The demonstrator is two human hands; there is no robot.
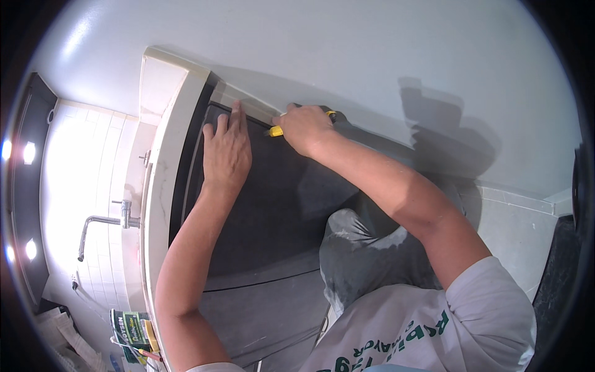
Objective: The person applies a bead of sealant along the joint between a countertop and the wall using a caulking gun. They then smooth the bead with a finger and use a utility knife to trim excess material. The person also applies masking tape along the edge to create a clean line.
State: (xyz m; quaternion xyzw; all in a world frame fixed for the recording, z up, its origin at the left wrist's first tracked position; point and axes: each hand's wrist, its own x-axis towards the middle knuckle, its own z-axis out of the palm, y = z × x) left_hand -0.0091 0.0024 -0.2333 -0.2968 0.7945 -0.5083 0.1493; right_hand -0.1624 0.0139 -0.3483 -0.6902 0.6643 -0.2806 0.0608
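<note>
My right hand [305, 128] is closed around a yellow utility knife [276, 131], whose tip points left at the far edge of a dark grey panel [273, 204]. Flat on the panel's far left corner lies my left hand [227, 152], its fingers stretched out toward the wall and holding nothing. The panel looks smooth, and a thin seam crosses its near part. Most of the knife's handle is hidden inside my right fist. Whether the blade touches the panel I cannot tell.
A pale counter edge [162, 180] runs along the left, with a metal tap [102, 220] beyond it. A green container [127, 332] stands at lower left. The grey wall [372, 68] rises on the far side, my bent knee [347, 242] is close by, and light floor tiles [511, 232] lie right.
</note>
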